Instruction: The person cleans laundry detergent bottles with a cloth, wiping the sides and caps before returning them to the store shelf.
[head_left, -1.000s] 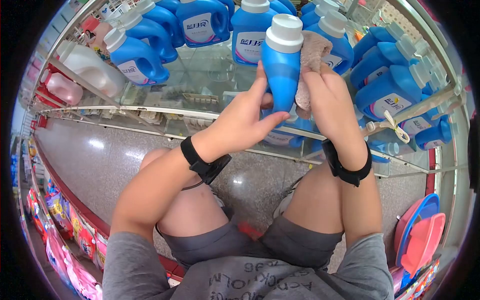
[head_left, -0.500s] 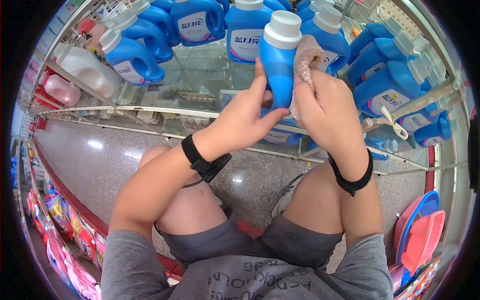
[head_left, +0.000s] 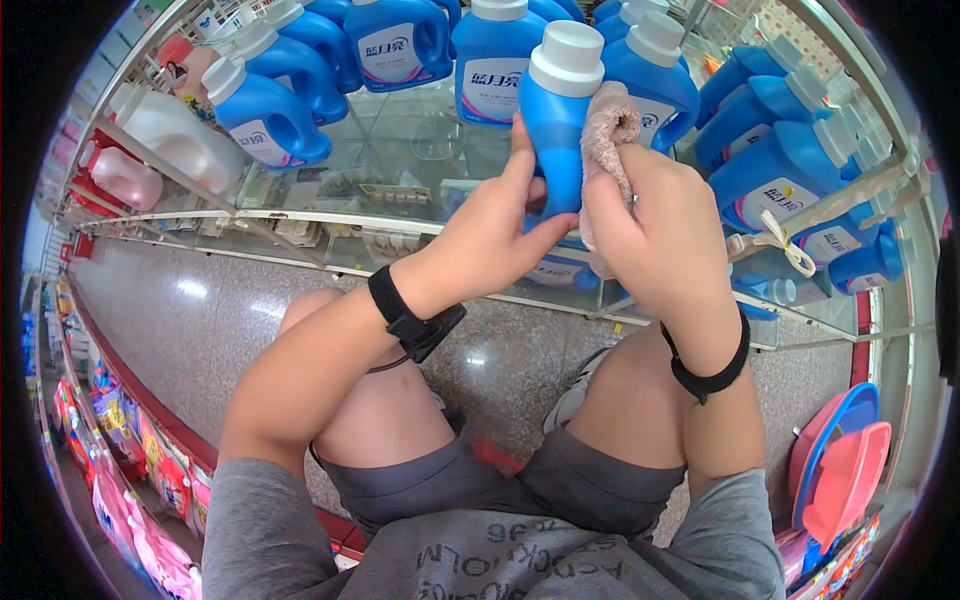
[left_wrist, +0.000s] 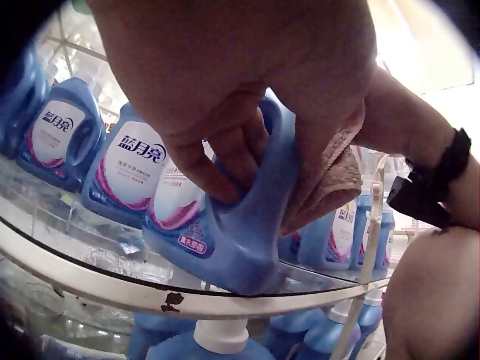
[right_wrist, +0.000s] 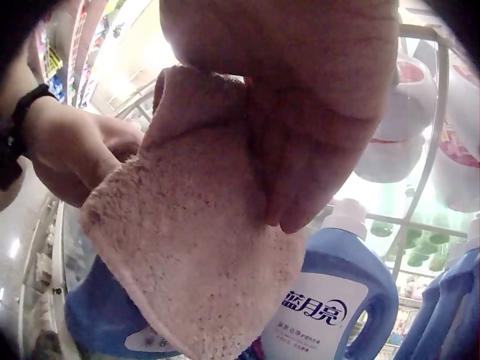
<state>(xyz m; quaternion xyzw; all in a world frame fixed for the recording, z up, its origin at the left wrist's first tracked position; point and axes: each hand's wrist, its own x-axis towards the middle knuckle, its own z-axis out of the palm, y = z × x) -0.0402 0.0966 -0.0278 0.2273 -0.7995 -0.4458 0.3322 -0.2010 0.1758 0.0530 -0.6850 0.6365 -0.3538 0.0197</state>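
Observation:
A blue detergent bottle [head_left: 555, 125] with a white cap stands at the front of the glass shelf, its handle side toward me. My left hand [head_left: 480, 235] grips it by the handle; in the left wrist view the fingers curl through the handle opening of the blue bottle [left_wrist: 244, 255]. In my right hand [head_left: 660, 225] is a bunched pinkish-beige cloth [head_left: 605, 140], lying along the bottle's right side. The right wrist view shows the cloth [right_wrist: 199, 232] hanging spread beneath the right hand [right_wrist: 307, 112], covering much of the bottle.
Similar blue bottles [head_left: 490, 75] line the shelf behind, with more blue bottles [head_left: 785, 180] at the right. White and pink jugs [head_left: 180, 140] stand at the left. The shelf's metal front rail [head_left: 350, 222] runs below my hands. Plastic basins [head_left: 845, 470] lean at the lower right.
My right hand has drawn the cloth a little toward me along the bottle's side, and the cloth's folds have shifted. My left hand keeps its hold on the handle.

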